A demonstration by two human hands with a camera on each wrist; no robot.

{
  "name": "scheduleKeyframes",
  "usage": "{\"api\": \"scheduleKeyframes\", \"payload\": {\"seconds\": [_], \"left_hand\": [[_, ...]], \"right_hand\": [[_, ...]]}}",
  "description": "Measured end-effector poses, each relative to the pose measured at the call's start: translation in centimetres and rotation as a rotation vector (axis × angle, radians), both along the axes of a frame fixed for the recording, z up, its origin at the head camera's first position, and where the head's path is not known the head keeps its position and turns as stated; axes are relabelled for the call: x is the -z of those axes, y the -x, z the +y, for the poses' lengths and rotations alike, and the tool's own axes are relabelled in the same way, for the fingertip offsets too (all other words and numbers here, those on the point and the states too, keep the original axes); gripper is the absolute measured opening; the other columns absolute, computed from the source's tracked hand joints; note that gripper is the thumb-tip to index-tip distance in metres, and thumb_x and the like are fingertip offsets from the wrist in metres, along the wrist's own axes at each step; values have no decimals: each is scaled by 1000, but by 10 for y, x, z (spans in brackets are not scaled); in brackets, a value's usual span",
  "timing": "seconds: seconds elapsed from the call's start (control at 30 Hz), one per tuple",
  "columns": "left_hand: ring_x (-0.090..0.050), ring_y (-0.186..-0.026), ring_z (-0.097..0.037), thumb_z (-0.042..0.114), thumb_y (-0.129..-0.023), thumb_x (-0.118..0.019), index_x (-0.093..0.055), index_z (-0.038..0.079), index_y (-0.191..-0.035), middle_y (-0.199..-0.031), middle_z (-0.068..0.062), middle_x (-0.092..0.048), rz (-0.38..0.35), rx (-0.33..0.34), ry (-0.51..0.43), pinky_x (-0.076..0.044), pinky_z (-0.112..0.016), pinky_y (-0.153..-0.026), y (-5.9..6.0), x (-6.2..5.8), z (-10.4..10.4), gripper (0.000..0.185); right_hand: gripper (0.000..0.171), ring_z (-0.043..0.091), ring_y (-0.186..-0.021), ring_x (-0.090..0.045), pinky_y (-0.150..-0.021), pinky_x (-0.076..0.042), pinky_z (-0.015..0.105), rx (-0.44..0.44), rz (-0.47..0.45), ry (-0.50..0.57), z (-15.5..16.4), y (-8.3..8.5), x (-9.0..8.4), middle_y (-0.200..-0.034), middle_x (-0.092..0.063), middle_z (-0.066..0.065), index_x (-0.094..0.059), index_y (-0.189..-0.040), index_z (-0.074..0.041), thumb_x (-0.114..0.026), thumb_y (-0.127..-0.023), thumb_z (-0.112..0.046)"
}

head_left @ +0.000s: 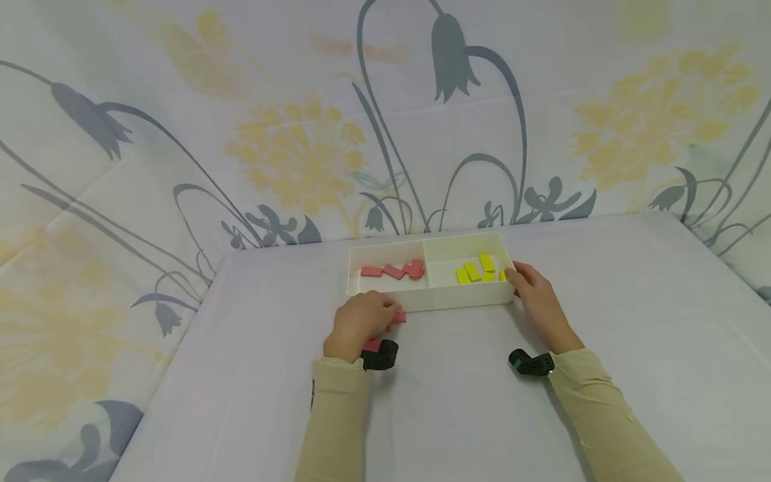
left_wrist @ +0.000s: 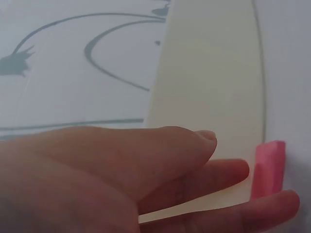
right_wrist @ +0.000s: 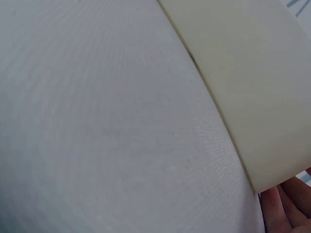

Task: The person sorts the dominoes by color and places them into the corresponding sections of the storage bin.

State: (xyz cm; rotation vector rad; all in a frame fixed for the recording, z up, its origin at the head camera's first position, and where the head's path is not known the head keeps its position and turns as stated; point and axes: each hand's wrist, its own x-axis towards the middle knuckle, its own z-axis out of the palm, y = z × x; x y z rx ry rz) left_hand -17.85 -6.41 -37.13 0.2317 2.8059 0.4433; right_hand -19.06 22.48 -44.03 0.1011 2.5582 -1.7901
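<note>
The left hand (head_left: 360, 323) rests loosely curled over flat pink rectangular blocks (head_left: 398, 317) on the worktop (head_left: 458, 402), just before the white two-compartment plastic tray (head_left: 385, 299); the right hand (head_left: 538, 296) grips the tray's right end.

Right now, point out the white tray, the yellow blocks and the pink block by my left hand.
white tray (head_left: 458, 299), head view, front wall.
yellow blocks (head_left: 472, 271), head view, middle block's top.
pink block (left_wrist: 268, 167), left wrist view, its face.
</note>
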Motion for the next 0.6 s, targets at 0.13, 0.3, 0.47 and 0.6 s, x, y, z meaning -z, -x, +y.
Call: {"api": "scheduleKeyframes", "payload": {"seconds": [0.13,0.3,0.47,0.6], "left_hand": [[-51,-61,-15,35,-87,-50,-67,18,-77,-56,3,-56,7,-34,27,-39,-32,-53,-3,2,8,26],[-49,-55,-14,38,-86,-52,-65,17,-66,-52,4,-55,24,-41,58,-37,-31,-49,-7,2,11,32],[-49,-54,-14,39,-86,-53,-65,17,-65,-53,4,-54,2,-37,62,-36,-30,-49,-10,3,9,33],[-48,-55,-15,39,-86,-53,-62,17,-62,-55,3,-52,9,-40,58,-36,-30,-49,-11,4,7,34]], "right_hand": [[70,31,-122,-33,-99,-26,50,-2,0,4,0,1,0,-140,-31,14,-26,-139,-5,-35,-90,-54],[70,30,-123,-33,-99,-26,49,-5,9,14,0,2,0,-139,-31,13,-27,-139,-5,-35,-90,-54],[69,31,-123,-33,-99,-25,50,-8,4,7,1,0,-1,-139,-31,14,-26,-139,-5,-34,-90,-53],[71,30,-123,-32,-99,-24,51,-13,9,12,0,-1,0,-139,-31,14,-26,-139,-5,-34,-89,-55]]}}
